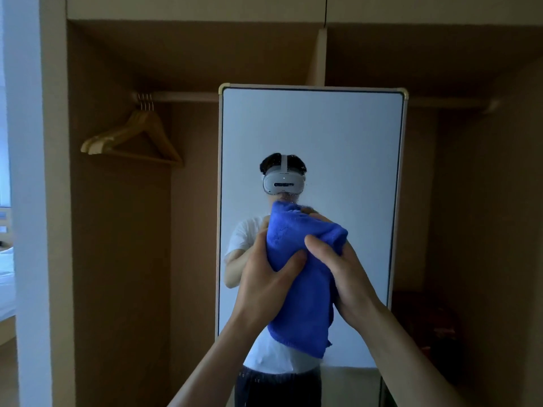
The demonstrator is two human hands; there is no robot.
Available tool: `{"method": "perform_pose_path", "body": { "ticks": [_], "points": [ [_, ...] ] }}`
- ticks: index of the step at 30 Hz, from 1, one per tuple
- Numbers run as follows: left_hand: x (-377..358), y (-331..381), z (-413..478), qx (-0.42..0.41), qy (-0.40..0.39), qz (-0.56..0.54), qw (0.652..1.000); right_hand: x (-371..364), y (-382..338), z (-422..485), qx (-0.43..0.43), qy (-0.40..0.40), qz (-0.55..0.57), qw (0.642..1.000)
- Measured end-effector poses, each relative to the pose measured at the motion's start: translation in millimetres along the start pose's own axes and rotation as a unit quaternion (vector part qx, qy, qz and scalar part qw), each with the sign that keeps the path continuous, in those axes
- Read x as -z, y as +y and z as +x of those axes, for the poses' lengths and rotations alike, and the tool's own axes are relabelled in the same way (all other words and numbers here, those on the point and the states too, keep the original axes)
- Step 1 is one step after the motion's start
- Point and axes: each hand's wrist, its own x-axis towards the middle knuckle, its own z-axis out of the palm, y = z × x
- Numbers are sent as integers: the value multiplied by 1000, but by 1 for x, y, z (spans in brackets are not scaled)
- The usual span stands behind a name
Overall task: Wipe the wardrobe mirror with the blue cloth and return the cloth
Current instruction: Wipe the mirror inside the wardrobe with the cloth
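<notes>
As I log it: blue cloth [302, 304], plush, bunched | left hand [264, 279], right hand [346, 274] clamped round it | tail hangs below grip

We have one wide-angle view only, worn on the head and facing straight ahead, barely tilted down, into the open wardrobe [117, 230]. We stand near the mirror [323, 136], square to it, so the headset [282, 183] carrying the camera shows reflected near frame centre.
</notes>
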Motion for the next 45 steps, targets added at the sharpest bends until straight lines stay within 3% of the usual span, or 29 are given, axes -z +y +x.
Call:
{"method": "perform_pose_path", "body": {
  "ticks": [5, 11, 16, 19, 24, 30, 36, 45],
  "points": [
    [-5, 6, 4, -15, -7, -7, 1000, 1, -11, 5, 1, 26, -120, 992],
    [-17, 8, 13, 4, 28, -15, 999, 3, -22, 12, -5, 24, -15, 1000],
    [-21, 14, 27, -19, 105, 13, 994, 4, -37, 22, -74, -66, 78, 992],
    [-22, 16, 34, -34, 112, 18, 993, 5, -42, 30, -81, -84, 103, 988],
    [-14, 22, 48, -54, 114, 68, 990, -6, -45, 45, 2, -18, -18, 1000],
    [13, 36, 77, -101, 131, 189, 968, -23, -68, 73, 85, -19, -130, 988],
    [56, 47, 116, -154, 181, 256, 937, -41, -99, 104, 205, 23, -354, 912],
    [86, 41, 165, -107, 98, 140, 979, -79, -139, 143, 315, 90, -555, 764]
  ]
}}
